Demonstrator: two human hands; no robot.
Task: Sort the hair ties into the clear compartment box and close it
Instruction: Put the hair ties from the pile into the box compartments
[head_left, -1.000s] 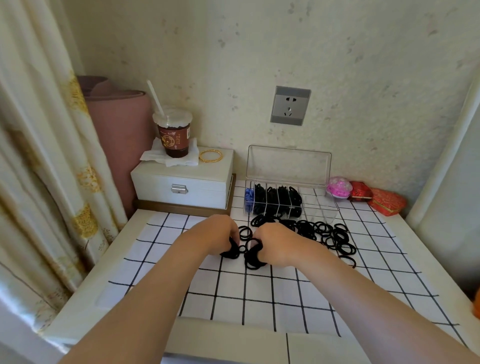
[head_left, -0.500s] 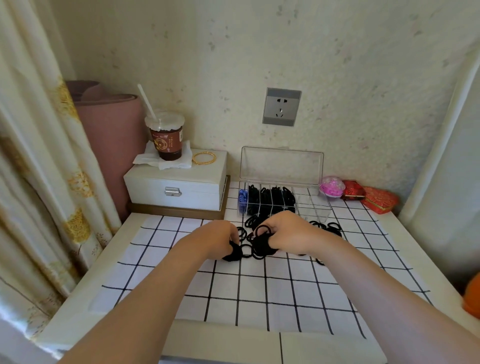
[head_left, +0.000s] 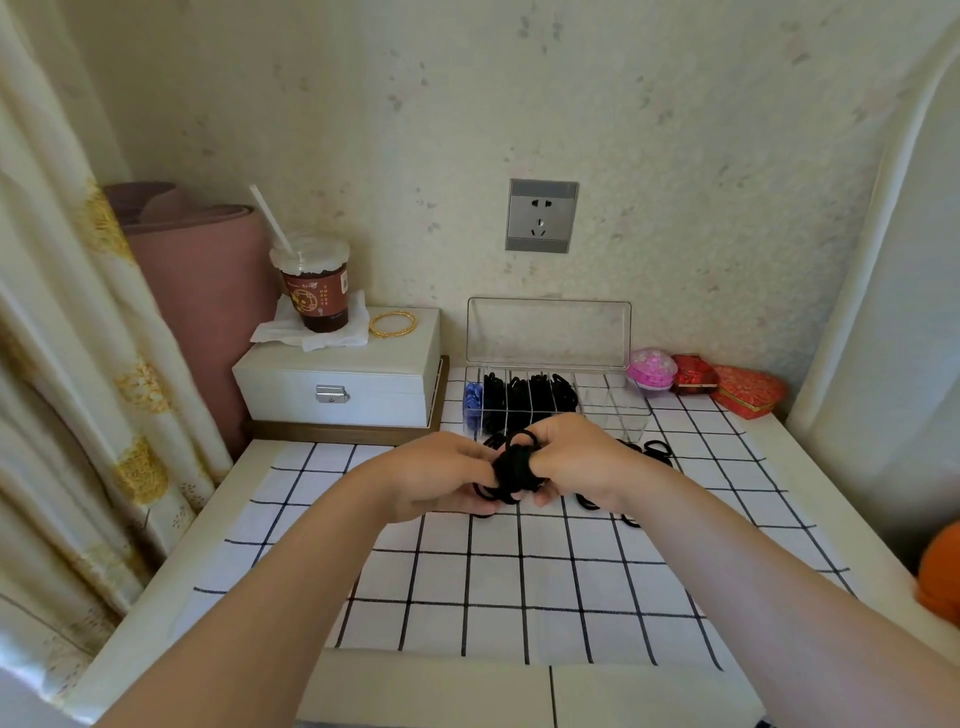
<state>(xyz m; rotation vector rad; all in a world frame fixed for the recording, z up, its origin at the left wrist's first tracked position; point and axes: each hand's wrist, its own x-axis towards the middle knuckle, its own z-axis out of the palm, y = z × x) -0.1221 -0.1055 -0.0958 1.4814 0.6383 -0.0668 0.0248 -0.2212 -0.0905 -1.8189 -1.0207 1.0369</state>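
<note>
Now left hand (head_left: 436, 480) and right hand (head_left: 576, 462) clutch a black elastic hair-tie bunch (head_left: 511, 467) near the white table's (head_left: 218, 519) far edge.

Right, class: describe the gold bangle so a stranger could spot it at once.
Find the white latched box against the wall, left of the clear compartment box. On its lid, right of the drink cup, lies the gold bangle, the only metal ring: the other rings are black hair ties.
</note>
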